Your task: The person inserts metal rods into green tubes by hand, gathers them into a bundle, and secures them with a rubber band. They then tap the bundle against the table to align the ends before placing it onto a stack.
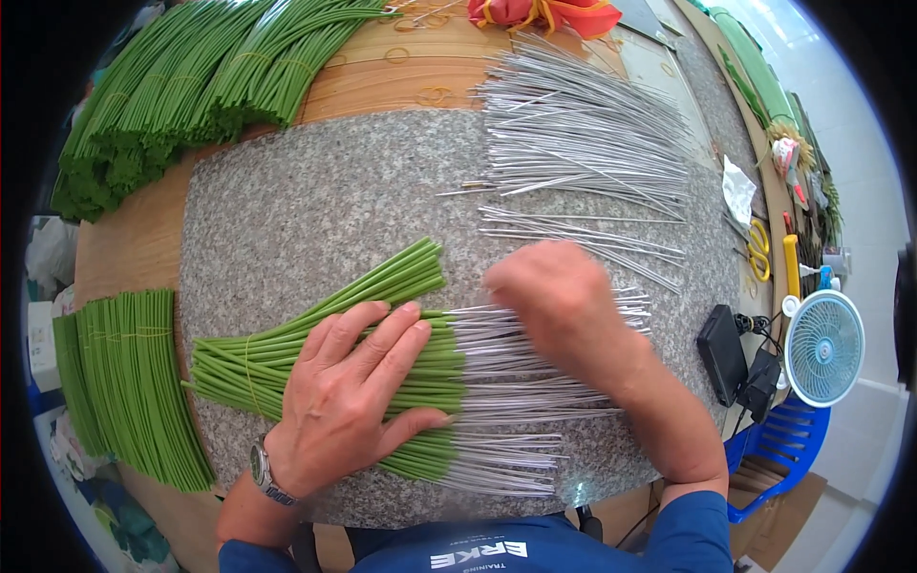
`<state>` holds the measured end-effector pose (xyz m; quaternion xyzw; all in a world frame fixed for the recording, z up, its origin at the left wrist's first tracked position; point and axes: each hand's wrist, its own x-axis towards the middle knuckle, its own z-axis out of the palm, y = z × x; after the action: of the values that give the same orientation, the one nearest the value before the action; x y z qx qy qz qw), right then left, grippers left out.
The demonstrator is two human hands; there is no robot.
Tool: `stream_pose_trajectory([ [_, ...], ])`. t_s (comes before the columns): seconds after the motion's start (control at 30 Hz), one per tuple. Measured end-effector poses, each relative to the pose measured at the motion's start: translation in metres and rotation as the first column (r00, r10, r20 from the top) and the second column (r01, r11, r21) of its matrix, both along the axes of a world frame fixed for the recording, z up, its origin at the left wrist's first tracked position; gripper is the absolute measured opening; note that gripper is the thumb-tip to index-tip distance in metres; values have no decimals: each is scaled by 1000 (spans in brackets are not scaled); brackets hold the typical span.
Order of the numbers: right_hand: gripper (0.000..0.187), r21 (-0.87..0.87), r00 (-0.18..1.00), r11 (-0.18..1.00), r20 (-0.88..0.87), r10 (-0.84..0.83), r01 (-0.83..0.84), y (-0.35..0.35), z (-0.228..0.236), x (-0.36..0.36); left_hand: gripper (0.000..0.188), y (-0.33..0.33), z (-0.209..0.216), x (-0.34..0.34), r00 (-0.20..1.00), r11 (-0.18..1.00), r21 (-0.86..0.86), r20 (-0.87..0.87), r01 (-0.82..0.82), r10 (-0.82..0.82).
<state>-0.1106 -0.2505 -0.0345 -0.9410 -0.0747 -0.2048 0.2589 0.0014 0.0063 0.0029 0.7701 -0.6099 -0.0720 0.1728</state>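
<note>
A fan of green plastic stems lies across the grey stone slab, loosely ringed by a thin rubber band near its left end. Many have silvery wires sticking out of their right ends; the upper group shows bare cut ends. My left hand rests flat on the stems, fingers stretched and thumb apart. Above the wires, my right hand is curled closed and slightly blurred, fingertips by the stem ends; what it pinches is hidden. Several loose wires lie just beyond it.
A large wire pile is at the slab's far right. Banded green stem bundles are stacked far left, another bundle near left. To the right are yellow-handled scissors, a black box with cables and a small blue fan.
</note>
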Motion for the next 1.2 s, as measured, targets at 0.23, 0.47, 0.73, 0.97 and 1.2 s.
stream_pose_trajectory([
  [0.23, 11, -224, 975, 953, -45, -217, 202, -50, -1, -12, 82, -5, 0, -1, 1000, 1000, -6, -29, 4, -4],
  [0.47, 16, -243, 995, 964, 5, -105, 102, -48, 2, -11, 80, -5, 2, -1, 1000, 1000, -2, -22, 7, -7],
  [0.73, 13, -217, 997, 976, -78, 8, -24, -25, 11, -15, 83, -4, -1, 0, 999, 1000, 24, -34, 11, -10],
  [0.97, 12, -214, 997, 977, -81, 8, -26, -22, 8, -15, 82, -7, 3, -1, 1000, 999, 32, -27, 16, -15],
  [1.2, 13, -219, 997, 975, -72, 21, -36, -20, 5, -13, 80, -6, 4, -1, 999, 999, 28, -43, 16, -15],
])
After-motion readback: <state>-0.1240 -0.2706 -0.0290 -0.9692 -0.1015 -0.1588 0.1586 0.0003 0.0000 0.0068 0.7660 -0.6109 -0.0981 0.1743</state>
